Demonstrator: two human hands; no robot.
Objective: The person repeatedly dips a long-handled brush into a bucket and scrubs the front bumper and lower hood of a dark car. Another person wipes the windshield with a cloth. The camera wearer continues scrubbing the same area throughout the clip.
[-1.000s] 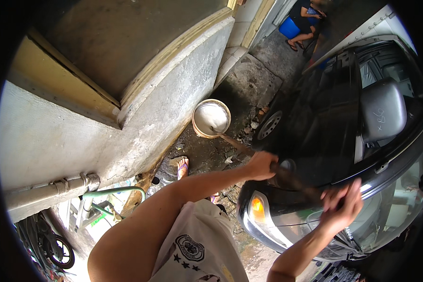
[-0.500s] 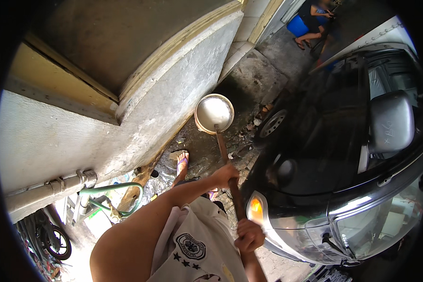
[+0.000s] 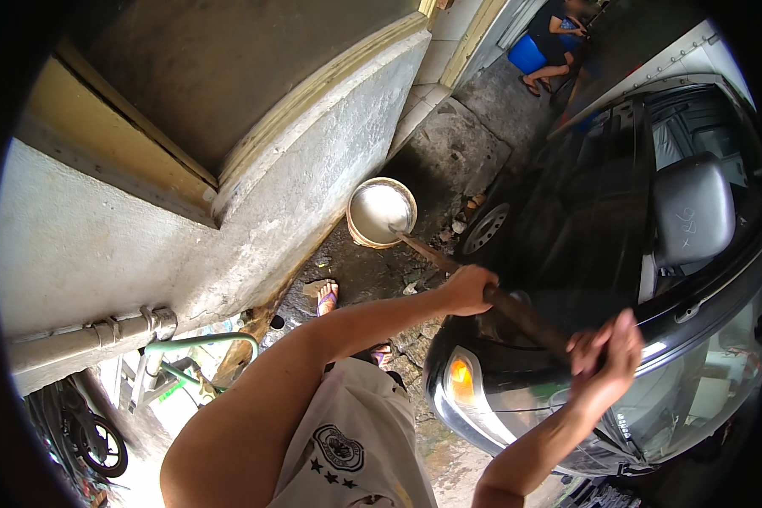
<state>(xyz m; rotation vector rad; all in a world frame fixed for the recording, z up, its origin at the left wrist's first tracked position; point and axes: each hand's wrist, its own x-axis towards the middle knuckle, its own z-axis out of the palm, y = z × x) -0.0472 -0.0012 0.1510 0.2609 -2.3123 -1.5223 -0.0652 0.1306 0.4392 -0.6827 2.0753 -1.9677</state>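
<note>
A long brown wooden pole point(image 3: 529, 324) slants across the view, its far end dipped in a round bucket point(image 3: 369, 242). Whitish liquid point(image 3: 381, 210) fills much of the bucket, which stands on the wet ground beside the wall. My left hand point(image 3: 470, 289) is wrapped round the pole partway along. At the pole's near end is my right hand point(image 3: 605, 356), its fingers curled loosely over the wood and smeared by motion. Both hands are over the front of a black vehicle.
The black vehicle point(image 3: 559, 229) with its grey side mirror point(image 3: 694, 207) crowds the right side. A rough whitewashed wall point(image 3: 313, 152) bounds the left. Near my feet curves a green hose point(image 3: 203, 339). Farther off, a person point(image 3: 554, 42) sits by a blue tub point(image 3: 527, 54).
Both hands have swung to the right and forward, carrying the pole's near end over the vehicle. The pole now leans much more sideways; its far end stays in the bucket.
</note>
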